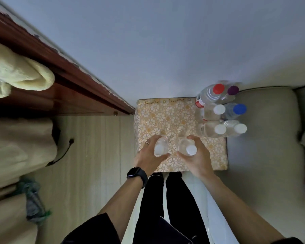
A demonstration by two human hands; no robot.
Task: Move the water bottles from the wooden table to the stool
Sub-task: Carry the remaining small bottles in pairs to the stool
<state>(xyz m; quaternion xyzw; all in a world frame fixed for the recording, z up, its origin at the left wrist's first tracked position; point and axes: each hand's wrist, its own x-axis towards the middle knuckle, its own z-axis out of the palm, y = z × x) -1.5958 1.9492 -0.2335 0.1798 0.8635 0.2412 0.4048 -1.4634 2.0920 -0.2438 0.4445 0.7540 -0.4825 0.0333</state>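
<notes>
A square surface with an orange floral cover (167,117) stands against the wall below me. My left hand (148,155) grips a clear water bottle with a white cap (160,147) over its near part. Beside it, my right hand (199,155) grips a second clear bottle with a white cap (187,147). Several more bottles (218,110) stand clustered at the far right corner, with red (218,88), purple (233,90), blue (239,108) and white caps.
A dark wooden frame (63,73) runs diagonally at the left, with a pale towel (16,71) draped on it. A beige cushion (264,131) lies to the right of the floral surface. Light wood flooring (95,155) and a black cable (65,150) are at the left.
</notes>
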